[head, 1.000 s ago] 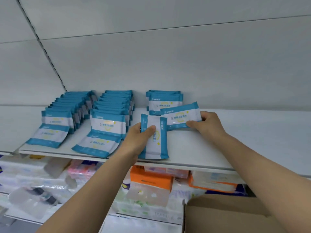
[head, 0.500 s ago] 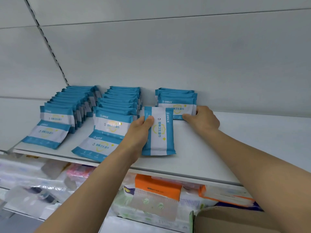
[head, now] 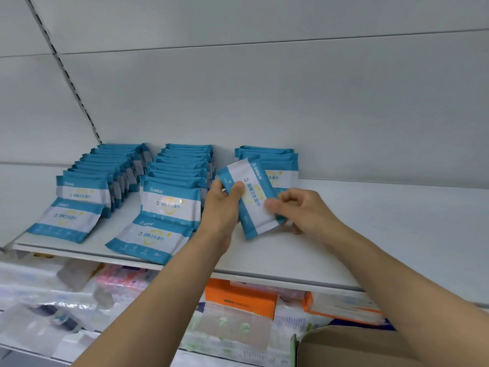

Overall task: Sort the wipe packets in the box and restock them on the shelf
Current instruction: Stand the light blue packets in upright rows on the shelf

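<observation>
I've got the blue-and-white soft plastic wipe packet (head: 252, 198) lifted off the shelf between both hands, left hand (head: 221, 207) pinching its top-left edge, right hand (head: 299, 210) pinching the lower-right edge. It looks light, floppy and slick, so edge grips suit. White shelf board (head: 370, 234) has room at three o'clock; short third row (head: 275, 161) stands at twelve.

A white shelf (head: 370, 234) carries three rows of blue-and-white wipe packets standing on edge, running back to the wall: a left row (head: 105, 170), a middle row (head: 182, 168) and a short right row (head: 280, 162) (partly hidden). One packet (head: 63, 221) lies flat before the left row, another (head: 150, 241) before the middle row, near the shelf's front edge
</observation>
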Available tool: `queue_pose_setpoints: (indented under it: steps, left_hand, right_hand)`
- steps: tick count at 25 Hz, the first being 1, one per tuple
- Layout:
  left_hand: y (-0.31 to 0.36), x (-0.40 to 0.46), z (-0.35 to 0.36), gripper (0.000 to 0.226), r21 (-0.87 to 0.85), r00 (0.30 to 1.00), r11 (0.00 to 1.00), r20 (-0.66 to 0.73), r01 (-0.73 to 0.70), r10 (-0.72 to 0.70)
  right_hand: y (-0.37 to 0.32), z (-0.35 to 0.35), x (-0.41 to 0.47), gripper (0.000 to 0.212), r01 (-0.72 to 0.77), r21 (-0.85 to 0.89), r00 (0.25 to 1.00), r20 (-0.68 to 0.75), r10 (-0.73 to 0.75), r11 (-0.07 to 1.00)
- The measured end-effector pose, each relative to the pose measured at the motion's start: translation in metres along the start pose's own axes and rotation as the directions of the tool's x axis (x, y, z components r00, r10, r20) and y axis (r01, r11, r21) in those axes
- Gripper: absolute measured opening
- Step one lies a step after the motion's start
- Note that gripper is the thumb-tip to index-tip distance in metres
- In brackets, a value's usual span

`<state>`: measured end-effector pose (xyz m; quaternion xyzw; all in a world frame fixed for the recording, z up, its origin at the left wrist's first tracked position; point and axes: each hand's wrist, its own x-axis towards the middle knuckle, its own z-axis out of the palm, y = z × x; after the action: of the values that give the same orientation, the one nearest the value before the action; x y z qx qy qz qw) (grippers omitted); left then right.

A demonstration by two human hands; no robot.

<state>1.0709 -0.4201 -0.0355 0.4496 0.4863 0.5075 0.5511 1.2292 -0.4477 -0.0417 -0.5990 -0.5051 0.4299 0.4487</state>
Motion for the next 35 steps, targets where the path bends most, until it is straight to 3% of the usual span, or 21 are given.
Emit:
queue_pose_setpoints:
  steps: [1, 3, 5, 6, 7, 8, 10, 11, 13, 15, 18, 21, 24, 26, 31, 33, 35]
  left_hand:
    - [-0.002, -0.002, 0.003, 0.016, -0.034, 1.000, 0.999, -0.005, -0.009, 0.009]
    - [-0.007, -0.004, 0.008, 0.026, -0.060, 0.999, 0.998, -0.040, -0.027, 0.025]
    - [-0.012, -0.004, 0.006, 0.055, 0.064, 0.997, 0.997, -0.063, -0.048, 0.052]
    - [-0.016, -0.003, 0.004, 0.066, 0.208, 0.995, 0.974, -0.029, -0.088, 0.096]
    - [-0.021, 0.000, 0.003, 0.070, 0.402, 0.984, 0.899, 0.060, -0.177, 0.167]
    - [-0.026, 0.004, 0.003, 0.067, 0.590, 0.957, 0.753, 0.200, -0.290, 0.211]
    - [-0.035, 0.012, 0.008, 0.060, 0.786, 0.892, 0.429, 0.430, -0.446, 0.140]
    - [-0.038, 0.016, 0.011, 0.060, 0.822, 0.879, 0.324, 0.470, -0.469, 0.080]
    - [-0.040, 0.025, 0.016, 0.060, 0.861, 0.882, 0.197, 0.470, -0.469, 0.045]
    - [-0.042, 0.030, 0.016, 0.061, 0.874, 0.884, 0.136, 0.463, -0.467, 0.066]
    - [-0.046, 0.030, 0.013, 0.062, 0.878, 0.881, 0.077, 0.469, -0.473, 0.065]
    - [-0.045, 0.030, 0.011, 0.063, 0.868, 0.869, 0.050, 0.490, -0.493, 0.063]
    - [-0.038, 0.025, 0.009, 0.063, 0.862, 0.864, 0.057, 0.501, -0.503, 0.053]
    - [-0.034, 0.008, 0.007, 0.060, 0.836, 0.839, 0.098, 0.527, -0.541, 0.135]
    - [-0.060, -0.113, -0.005, 0.036, 0.626, 0.647, 0.259, 0.534, -0.735, 0.545]
    - [-0.095, -0.171, -0.004, 0.028, 0.560, 0.622, 0.311, 0.540, -0.768, 0.567]
    - [-0.140, -0.229, -0.004, 0.028, 0.517, 0.660, 0.411, 0.587, -0.751, 0.469]
  right_hand:
    - [-0.002, 0.000, -0.001, 0.020, -0.036, -0.004, 0.998, 0.054, 0.036, 0.999]
    - [-0.007, -0.008, 0.010, 0.019, -0.012, 0.002, 1.000, 0.013, 0.012, 1.000]
    - [-0.011, -0.020, 0.031, 0.020, 0.082, -0.136, 0.991, -0.091, -0.094, 0.987]
    - [-0.012, -0.025, 0.043, 0.020, 0.109, -0.274, 0.982, -0.122, -0.147, 0.956]
    - [-0.011, -0.028, 0.053, 0.019, 0.116, -0.411, 0.971, -0.144, -0.190, 0.904]
    - [-0.008, -0.030, 0.062, 0.017, 0.119, -0.522, 0.961, -0.154, -0.230, 0.844]
    - [-0.003, -0.027, 0.073, 0.016, 0.173, -0.663, 0.927, -0.140, -0.347, 0.728]
    - [-0.001, -0.024, 0.078, 0.017, 0.230, -0.720, 0.888, -0.120, -0.444, 0.655]
    - [0.003, -0.020, 0.086, 0.016, 0.348, -0.827, 0.753, -0.035, -0.657, 0.442]
    - [0.007, -0.019, 0.093, 0.019, 0.371, -0.882, 0.667, 0.035, -0.744, 0.291]
    - [0.017, -0.018, 0.093, 0.033, 0.350, -0.901, 0.728, 0.089, -0.680, 0.257]
    - [0.022, -0.018, 0.079, 0.052, 0.281, -0.922, 0.817, 0.084, -0.570, 0.266]
    - [0.022, -0.022, 0.041, 0.059, 0.235, -0.906, 0.854, 0.019, -0.520, 0.353]
    - [0.027, -0.027, 0.002, 0.057, 0.243, -0.879, 0.829, -0.031, -0.558, 0.411]
    - [0.068, -0.039, -0.135, 0.038, 0.265, -0.819, 0.721, -0.181, -0.668, 0.508]
    - [0.091, -0.043, -0.196, 0.031, 0.262, -0.806, 0.690, -0.229, -0.686, 0.531]
    - [0.122, -0.046, -0.253, 0.025, 0.241, -0.787, 0.710, -0.255, -0.656, 0.567]
